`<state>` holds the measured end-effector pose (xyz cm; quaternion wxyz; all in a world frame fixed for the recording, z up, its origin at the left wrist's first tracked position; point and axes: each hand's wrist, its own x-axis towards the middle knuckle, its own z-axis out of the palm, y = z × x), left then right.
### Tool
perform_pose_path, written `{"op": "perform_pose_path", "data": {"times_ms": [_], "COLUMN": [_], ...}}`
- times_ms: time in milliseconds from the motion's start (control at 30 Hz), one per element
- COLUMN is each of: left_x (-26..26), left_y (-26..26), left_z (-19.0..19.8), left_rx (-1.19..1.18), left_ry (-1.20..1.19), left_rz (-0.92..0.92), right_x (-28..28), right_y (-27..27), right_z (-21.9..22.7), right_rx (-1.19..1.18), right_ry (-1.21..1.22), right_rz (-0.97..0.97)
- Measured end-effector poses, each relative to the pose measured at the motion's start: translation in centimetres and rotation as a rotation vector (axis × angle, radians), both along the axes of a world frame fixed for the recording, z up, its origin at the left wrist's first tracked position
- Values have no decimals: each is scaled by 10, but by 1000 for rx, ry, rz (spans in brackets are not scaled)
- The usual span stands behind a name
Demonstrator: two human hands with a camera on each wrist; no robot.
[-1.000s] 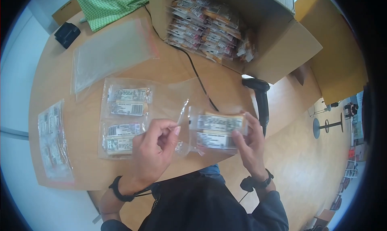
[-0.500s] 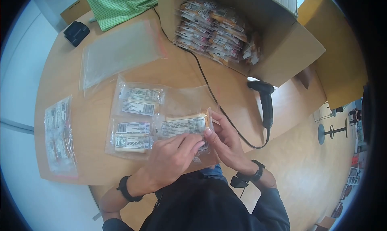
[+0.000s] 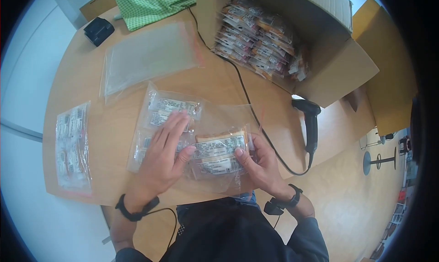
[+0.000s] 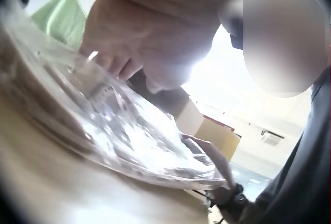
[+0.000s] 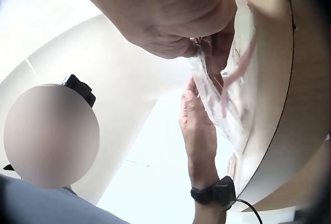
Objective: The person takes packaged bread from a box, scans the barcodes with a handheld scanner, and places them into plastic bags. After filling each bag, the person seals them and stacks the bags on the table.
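On the pale wooden table with a curved edge (image 3: pixel 109 170), a black handheld scanner (image 3: pixel 311 125) lies right of the work, its black cable (image 3: pixel 247 95) looping close behind the right hand (image 3: pixel 265 166). Farther back, an open brown cardboard box (image 3: pixel 334 65) full of small labelled packets (image 3: pixel 260 38) closes off the far right. A stack of clear flat bags (image 3: pixel 148 56) lies at the far left, beyond it a green checked cloth (image 3: pixel 151 6) and a small black device (image 3: pixel 99 31); a filled clear bag (image 3: pixel 73 147) sits near the left edge.

The clear packet with white printed labels (image 3: pixel 219 152) lies in front of the person, at the right part of a large clear plastic bag (image 3: pixel 219 111), its long axis running left to right, right end slightly raised. The right hand pinches that end, thumb on top. The left hand (image 3: pixel 162 157) is spread, fingers extended over the labelled packets at the left (image 3: pixel 171 111), thumb by the packet's left end. The bag's near side reaches the table's front edge.
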<state>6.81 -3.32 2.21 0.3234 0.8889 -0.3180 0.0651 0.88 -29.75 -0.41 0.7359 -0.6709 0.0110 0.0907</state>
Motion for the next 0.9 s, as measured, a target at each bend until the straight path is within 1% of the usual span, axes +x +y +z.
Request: {"op": "perform_pose_path", "data": {"times_ms": [33, 100, 167, 233, 300, 367, 433, 500, 533, 600, 733, 800, 900], "left_x": [1, 3, 4, 5, 9, 17, 22, 24, 24, 22, 24, 23, 24], "left_y": [6, 16, 22, 26, 32, 40, 46, 47, 46, 43, 46, 45, 45], "left_z": [-3, -9, -15, -14, -8, -8, -10, -16, -17, -21, -24, -26, -28], "left_rx": [-3, 439, 433, 425, 135, 116, 95, 333, 334, 608, 543, 623, 565], "left_ry": [-2, 130, 138, 147, 191, 199, 202, 171, 166, 56, 123, 97, 131], "left_rz": [5, -4, -18, -35, -32, -6, 20, -37, -39, -84, -69, -44, -15], "right_x": [0, 1, 0, -1, -2, -3, -3, -2, -1, -1, -1, -3, -8], "right_y": [0, 2, 3, 2, -2, -4, -4, -5, -4, -3, -1, -1, 0], "right_z": [1, 1, -2, -2, -2, -1, -3, -3, -2, -3, -4, 0, 5], "right_rx": [-22, -43, -83, -91, -98, -154, -148, -142, -143, -142, -85, -86, -165], "right_ry": [-30, -65, -123, -112, -99, -122, -143, -163, -133, -104, -76, -85, -102], "right_rz": [-9, -14, -44, -36, -22, -30, -37, -50, -45, -47, -49, -46, -12]}}
